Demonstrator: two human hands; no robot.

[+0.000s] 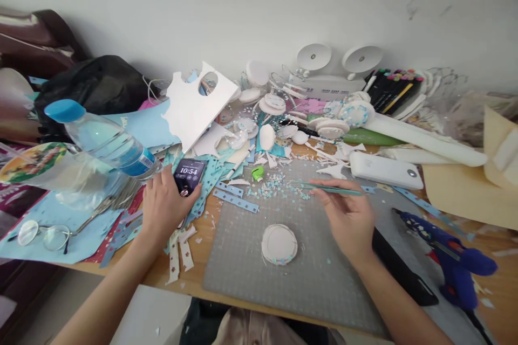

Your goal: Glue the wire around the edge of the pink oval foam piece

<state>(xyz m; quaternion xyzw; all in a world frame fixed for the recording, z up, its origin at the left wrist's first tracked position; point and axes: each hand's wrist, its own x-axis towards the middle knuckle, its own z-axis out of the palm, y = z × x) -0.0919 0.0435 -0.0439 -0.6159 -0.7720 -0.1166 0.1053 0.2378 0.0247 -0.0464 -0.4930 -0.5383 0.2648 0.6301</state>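
My left hand (162, 207) grips a smartphone (190, 170), thumb on its right edge and fingers at its left; the lit screen reads 10:54. Between the thumb and fingers of my right hand (350, 213) is a pair of teal tweezers (335, 190), its tips pointing left. Those tips are close to a scatter of tiny blue and white paper pieces (273, 186) on the grey cutting mat (243, 248). Nearer to me on the mat lies a round white disc (279, 243) with bits of blue along its lower rim. A small bright green object (257, 173) sits beside the paper pieces.
A water bottle (109, 140) leans at left, above eyeglasses (44, 234) and scissors (95, 213). On the right are a blue glue gun (449, 253) and a white power bank (384, 169). White discs and paper scraps crowd the back by the wall, near markers (390, 94).
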